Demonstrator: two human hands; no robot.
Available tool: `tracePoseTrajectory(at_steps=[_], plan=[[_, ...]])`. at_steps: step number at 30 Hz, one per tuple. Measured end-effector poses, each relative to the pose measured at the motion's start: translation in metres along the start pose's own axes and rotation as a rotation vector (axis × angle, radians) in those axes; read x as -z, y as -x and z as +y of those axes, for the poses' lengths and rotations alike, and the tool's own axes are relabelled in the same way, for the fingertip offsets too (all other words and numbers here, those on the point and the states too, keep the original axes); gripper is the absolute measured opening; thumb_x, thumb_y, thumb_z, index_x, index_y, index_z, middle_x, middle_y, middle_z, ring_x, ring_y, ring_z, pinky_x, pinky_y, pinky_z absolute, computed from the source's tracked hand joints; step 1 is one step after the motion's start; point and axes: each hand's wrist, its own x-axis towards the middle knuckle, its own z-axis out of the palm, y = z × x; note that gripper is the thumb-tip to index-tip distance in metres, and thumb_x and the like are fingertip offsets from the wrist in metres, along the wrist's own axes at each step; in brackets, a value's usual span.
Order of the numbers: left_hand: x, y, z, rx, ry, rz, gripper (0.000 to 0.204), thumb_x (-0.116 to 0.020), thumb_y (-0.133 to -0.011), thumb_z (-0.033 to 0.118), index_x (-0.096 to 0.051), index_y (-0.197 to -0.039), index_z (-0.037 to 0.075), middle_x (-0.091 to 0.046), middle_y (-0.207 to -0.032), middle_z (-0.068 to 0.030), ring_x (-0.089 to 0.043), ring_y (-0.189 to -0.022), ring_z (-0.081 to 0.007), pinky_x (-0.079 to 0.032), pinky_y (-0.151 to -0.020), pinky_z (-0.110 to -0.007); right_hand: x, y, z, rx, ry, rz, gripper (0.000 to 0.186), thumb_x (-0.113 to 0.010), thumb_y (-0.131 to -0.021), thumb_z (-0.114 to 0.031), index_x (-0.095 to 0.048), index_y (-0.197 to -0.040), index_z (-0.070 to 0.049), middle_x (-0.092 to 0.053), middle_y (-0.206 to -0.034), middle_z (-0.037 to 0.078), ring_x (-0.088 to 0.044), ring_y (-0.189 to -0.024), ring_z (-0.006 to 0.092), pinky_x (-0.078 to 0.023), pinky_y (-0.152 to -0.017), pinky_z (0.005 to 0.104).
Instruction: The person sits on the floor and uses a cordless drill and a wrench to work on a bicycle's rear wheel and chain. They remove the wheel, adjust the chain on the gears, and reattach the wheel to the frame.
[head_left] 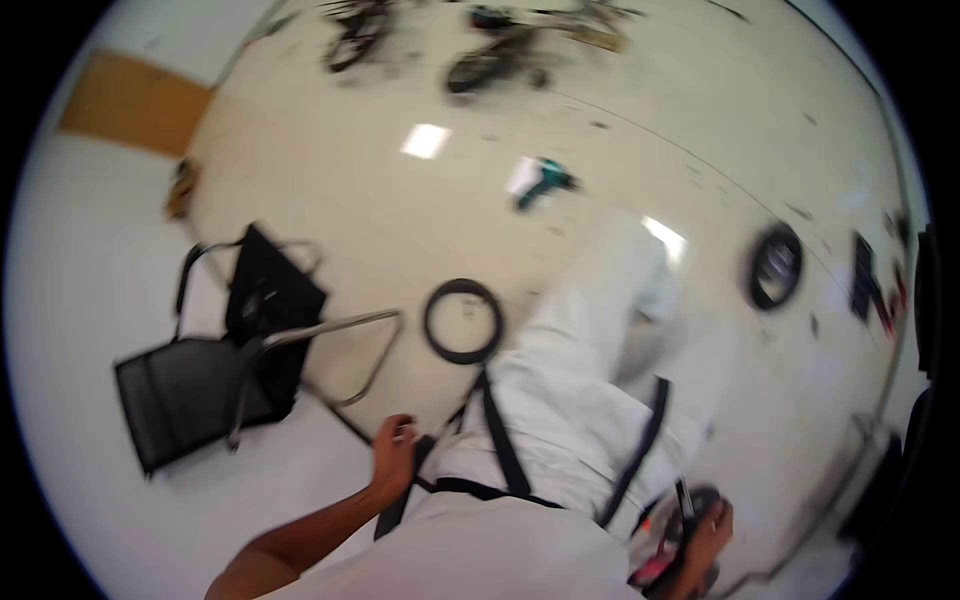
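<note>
My left hand (395, 450) hangs beside my white trousers, fingers loosely curled and apart, holding nothing that I can see, near a black strap (500, 435). My right hand (708, 540) is at lower right, closed on a blurred dark object with silver and red parts (670, 555); its exact kind is unclear. My legs (565, 350) stretch forward over the pale floor, with straps hanging over them. Left of them lie a black ring-shaped tyre (439, 348) and a black chair with metal frame (180, 395).
A teal power tool (545, 183) lies ahead. A thicker tyre (760, 270) and a dark panel with red parts (862, 280) lie to the right. Blurred bicycles (485, 65) are at the top. A white wall (90, 250) with a brown panel (130, 100) borders the left.
</note>
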Motion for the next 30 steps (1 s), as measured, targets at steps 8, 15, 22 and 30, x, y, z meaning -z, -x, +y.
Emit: tracePoseTrajectory(at_steps=[8,15,22,30], plan=[[-0.010,-0.005,-0.005,0.014,0.095,-0.037,0.025,-0.045,-0.098,0.017,-0.056,-0.109,-0.003,-0.060,-0.103,-0.0111,-0.057,-0.086,-0.0201,-0.046,-0.079,-0.033,0.006,-0.001,-0.014,-0.136,0.015,0.194,0.031,-0.054,-0.096,-0.023,-0.064,-0.111,0.003,-0.068,-0.104,0.020,-0.065,-0.096,0.0347,-0.049,-0.087,0.0408],[-0.006,-0.006,-0.007,0.010,0.016,-0.069,0.023,-0.045,-0.099,0.017,-0.057,-0.106,-0.001,-0.059,-0.096,-0.0074,-0.053,-0.078,-0.0139,-0.045,-0.074,-0.029,0.009,0.001,-0.029,-0.163,0.056,0.173,0.031,-0.055,-0.095,-0.022,-0.063,-0.114,0.002,-0.067,-0.110,0.018,-0.064,-0.101,0.0332,-0.048,-0.091,0.0406],[-0.011,-0.009,-0.038,0.024,0.024,-0.032,0.020,-0.048,-0.097,0.014,-0.060,-0.103,-0.002,-0.062,-0.088,-0.0086,-0.055,-0.077,-0.0150,-0.046,-0.073,-0.030,0.007,0.000,-0.028,-0.156,0.064,0.188,0.032,-0.056,-0.095,-0.024,-0.064,-0.112,0.002,-0.067,-0.106,0.019,-0.065,-0.099,0.0335,-0.049,-0.088,0.0407],[-0.005,-0.008,-0.022,-0.024,-0.092,-0.028,0.023,-0.053,-0.092,0.016,-0.066,-0.094,-0.004,-0.068,-0.084,-0.0149,-0.064,-0.077,-0.0215,-0.050,-0.074,-0.034,0.005,-0.003,-0.036,-0.040,0.109,0.144,0.036,-0.052,-0.097,-0.026,-0.061,-0.115,0.004,-0.065,-0.107,0.024,-0.062,-0.097,0.0381,-0.048,-0.087,0.0418]])
